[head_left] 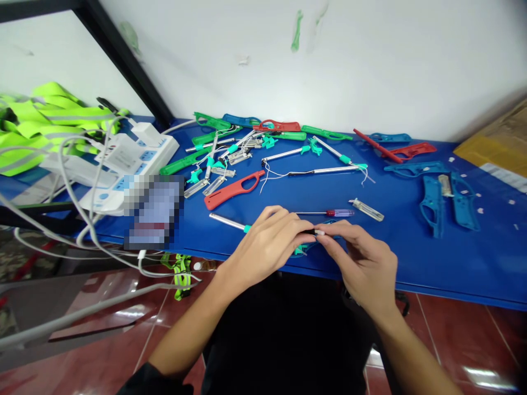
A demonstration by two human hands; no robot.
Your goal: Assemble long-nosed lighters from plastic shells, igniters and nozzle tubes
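Near the front edge of the blue table, my left hand (267, 241) and my right hand (364, 260) meet at a small black and white part (315, 232). Both hands pinch it between thumb and fingertips. Just beyond them lies a screwdriver (340, 213) with a purple and red handle. A metal rod (226, 221) with a teal piece runs partly under my left hand. A clear plastic piece (368, 210) rests to the right of the screwdriver. Some teal and blue parts beneath my hands are mostly hidden.
Red, green and blue casings, rods, wires and clear pieces lie along the back. Open blue casings (431, 206) are at the right, by a cardboard box (498, 142). A white power strip (123, 181), cables, a pixelated phone (154, 211) and yellow-green straps (53, 126) occupy the left.
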